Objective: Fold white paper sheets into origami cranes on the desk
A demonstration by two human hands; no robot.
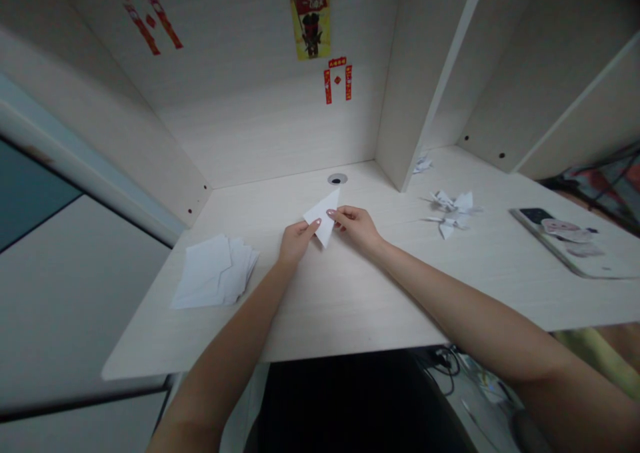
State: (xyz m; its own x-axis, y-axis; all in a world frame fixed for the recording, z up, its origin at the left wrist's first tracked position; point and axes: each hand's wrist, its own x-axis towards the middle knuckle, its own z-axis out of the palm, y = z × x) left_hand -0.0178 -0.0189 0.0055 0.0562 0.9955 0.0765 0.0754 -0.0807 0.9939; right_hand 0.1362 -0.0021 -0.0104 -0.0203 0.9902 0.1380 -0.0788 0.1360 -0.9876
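Note:
A white sheet of paper (323,214), folded to a pointed triangular shape, is held just above the desk between both hands. My left hand (296,241) pinches its lower left side, thumb on top. On the right edge, my right hand (356,225) grips the paper between thumb and fingers. The fingers behind the paper are partly hidden. Left of my left arm lies a loose stack of white paper sheets (213,271). Several folded white paper figures (453,203) rest on the desk to the right of my right hand.
A phone or tablet in a case with stickers (575,240) lies at the right of the desk (320,320). Behind the hands are a round cable hole (337,179) and the back panel. An upright divider (407,106) stands at right. Cables (445,366) hang below.

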